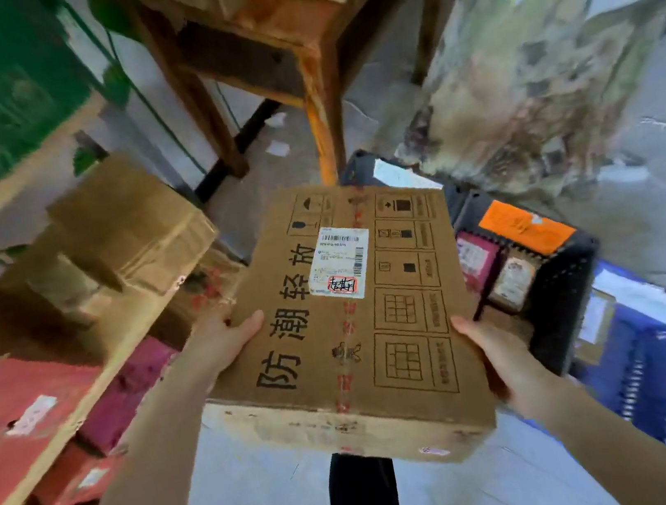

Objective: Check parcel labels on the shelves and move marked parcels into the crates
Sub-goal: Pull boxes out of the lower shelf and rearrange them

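left hand (227,337) and right hand (500,357) grip parcel (339,363) edges, fingers tucked under, hidden | label (341,262) print too blurry

1. Soft, even, moderately bright light; shadows pool dimly under the left shelves (29,172).
2. Wide-angle bending leans the legs of the far wooden table (308,39) and stretches the near edges.
3. Blocky smearing blurs the left boxes (128,222) and the far right wall (532,62). The label (341,262) on the central parcel (351,357) is sharpest, though its fine print is unreadable.
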Demonstrator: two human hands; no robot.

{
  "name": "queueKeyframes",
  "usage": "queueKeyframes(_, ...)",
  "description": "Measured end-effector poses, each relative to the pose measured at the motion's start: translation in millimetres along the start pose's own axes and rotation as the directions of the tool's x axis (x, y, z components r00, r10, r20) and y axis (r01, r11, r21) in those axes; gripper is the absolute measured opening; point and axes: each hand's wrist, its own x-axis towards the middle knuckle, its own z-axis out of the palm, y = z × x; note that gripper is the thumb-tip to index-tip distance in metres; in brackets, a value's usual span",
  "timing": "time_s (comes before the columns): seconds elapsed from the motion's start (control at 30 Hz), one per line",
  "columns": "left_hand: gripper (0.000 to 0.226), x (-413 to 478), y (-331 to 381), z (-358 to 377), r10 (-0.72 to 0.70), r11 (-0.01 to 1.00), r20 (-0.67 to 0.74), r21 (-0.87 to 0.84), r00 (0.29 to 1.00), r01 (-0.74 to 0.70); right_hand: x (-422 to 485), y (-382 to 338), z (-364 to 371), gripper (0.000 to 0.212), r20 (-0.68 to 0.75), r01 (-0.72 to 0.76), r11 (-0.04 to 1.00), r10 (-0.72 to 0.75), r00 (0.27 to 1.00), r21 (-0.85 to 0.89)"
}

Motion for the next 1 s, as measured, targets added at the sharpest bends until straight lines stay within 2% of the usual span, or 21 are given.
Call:
queueKeyframes(0.17, 0.043, 174, 26, 52, -0.065, 0.998, -0.034, 0.018, 0.997, 0.066, 128, -15, 29, 0.024, -0.185, 0.008, 0.992, 0.016, 0.983, 0.130)
queueKeyframes(0.3, 0.040, 277, 39, 86, -0.010, 0.982, -0.154, 0.183, 0.988, 0.038, 218, -26, 48, 0.018, -0.301, 0.045, 0.993, -0.011, 0.954, 0.108)
queueKeyframes(0.37, 0.035, 314, 44, 101, 0.043, 0.979, -0.224, 0.205, 0.974, 0.004, 255, -24, 52, 0.018, -0.358, 0.070, 0.994, -0.037, 0.933, 0.081)
queueKeyframes(0.53, 0.024, 349, 19, 134, 0.139, 0.974, -0.257, 0.212, 0.956, -0.084, 298, 2, 50, 0.029, -0.448, 0.103, 0.995, -0.098, 0.889, -0.012)
queueKeyframes(0.67, 0.024, 348, 10, 147, 0.220, 0.972, -0.320, 0.155, 0.922, -0.178, 296, 17, 50, 0.021, -0.539, 0.124, 0.991, -0.136, 0.831, -0.059)
queueKeyframes(0.8, 0.028, 373, 33, 160, 0.310, 0.943, -0.280, 0.211, 0.908, -0.257, 304, 11, 52, 0.020, -0.576, 0.139, 0.988, -0.148, 0.804, -0.060)
queueKeyframes(1.0, 0.035, 432, 32, 177, 0.307, 0.911, -0.190, 0.343, 0.933, -0.229, 351, -6, 59, 0.022, -0.571, 0.130, 0.990, -0.140, 0.809, -0.059)
